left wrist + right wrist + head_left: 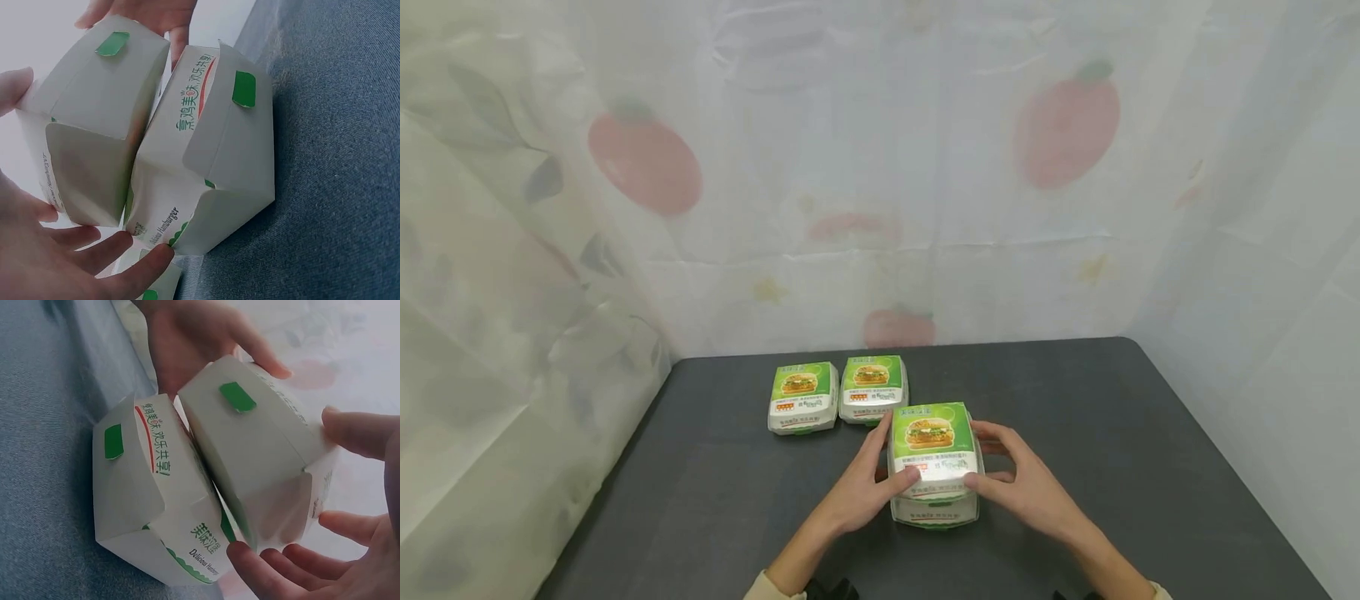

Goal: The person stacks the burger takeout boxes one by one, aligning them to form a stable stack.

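Two white-and-green burger boxes are stacked at the middle front of the head view. My left hand (857, 492) grips the upper burger box (934, 442) from its left side, thumb on the front edge of the lid. On the opposite side my right hand (1033, 492) holds the same box, its thumb at the front right corner. The lower burger box (934, 514) stands on the table. In the right wrist view a narrow gap shows between the tilted upper box (250, 456) and the lower box (125, 494). Some fingertips touch the lower box's side.
Two more burger boxes stand side by side behind and left of the stack, the left one (803, 398) and the right one (872, 387). They rest on a dark table (715, 500). A pale curtain (850, 167) with fruit prints hangs behind it.
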`<state>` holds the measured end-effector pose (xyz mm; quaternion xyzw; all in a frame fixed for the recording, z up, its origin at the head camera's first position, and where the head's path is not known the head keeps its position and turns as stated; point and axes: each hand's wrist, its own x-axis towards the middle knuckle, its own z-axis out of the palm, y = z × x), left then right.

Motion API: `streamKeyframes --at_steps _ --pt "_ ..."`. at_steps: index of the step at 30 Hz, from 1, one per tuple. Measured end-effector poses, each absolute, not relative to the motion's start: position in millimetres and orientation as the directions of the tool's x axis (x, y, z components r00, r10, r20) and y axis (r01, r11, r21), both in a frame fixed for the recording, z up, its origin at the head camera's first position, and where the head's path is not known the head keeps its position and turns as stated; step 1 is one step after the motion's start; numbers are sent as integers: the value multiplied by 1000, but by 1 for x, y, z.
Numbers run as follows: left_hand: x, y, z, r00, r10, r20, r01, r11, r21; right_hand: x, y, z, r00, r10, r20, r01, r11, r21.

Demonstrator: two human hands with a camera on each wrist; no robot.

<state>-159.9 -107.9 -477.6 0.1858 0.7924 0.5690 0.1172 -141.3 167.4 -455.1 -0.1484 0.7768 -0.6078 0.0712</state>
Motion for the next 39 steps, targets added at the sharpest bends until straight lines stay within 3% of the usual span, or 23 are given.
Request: streamKeyframes --at_steps 16,28,39 --pt "-158 -108 -476 -911 410 40 183 317 930 -151 165 -461 -916 -398 43 -149 238 -960" --pt "-158 -106 -474 -902 430 36 190 321 928 -148 166 -460 -922 -387 23 -118 224 -967" --pt "-156 -115 -462 -925 359 123 262 369 892 -147 163 -459 -930 -366 35 -141 267 -953"
